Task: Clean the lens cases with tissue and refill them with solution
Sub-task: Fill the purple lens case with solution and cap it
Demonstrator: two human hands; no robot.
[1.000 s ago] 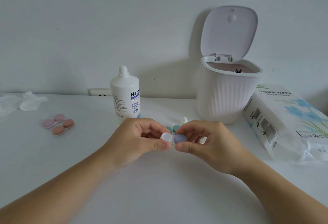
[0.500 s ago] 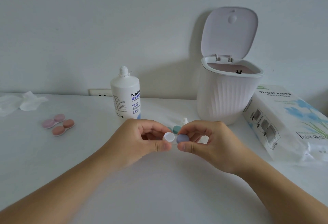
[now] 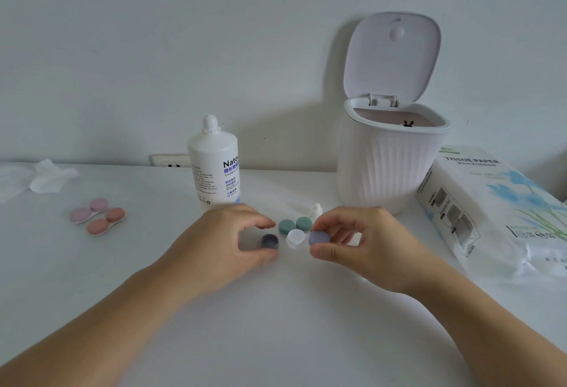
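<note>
My right hand [image 3: 365,245] pinches a lens case by its lilac-capped side [image 3: 319,237]. The case's other well [image 3: 296,237] is white and uncovered. My left hand [image 3: 227,245] curls its thumb and forefinger round a loose dark purple cap [image 3: 270,241], low over the white table [image 3: 276,325], a little left of the case. A green lens case [image 3: 294,225] lies just behind my hands. Pink [image 3: 89,210] and orange [image 3: 106,221] lens cases lie at the left. The solution bottle [image 3: 214,168] stands uncapped behind my left hand.
A white bin [image 3: 386,156] with its lid up stands at the back right, beside a tissue paper pack [image 3: 497,202]. A small white bottle cap [image 3: 317,210] lies near the bin. Crumpled tissue [image 3: 46,176] sits at the far left, and a wall socket [image 3: 170,161] behind the bottle.
My left hand has drawn away leftward from the case, and a dark purple cap now shows between its fingers. Both hands have sunk a little toward the table.
</note>
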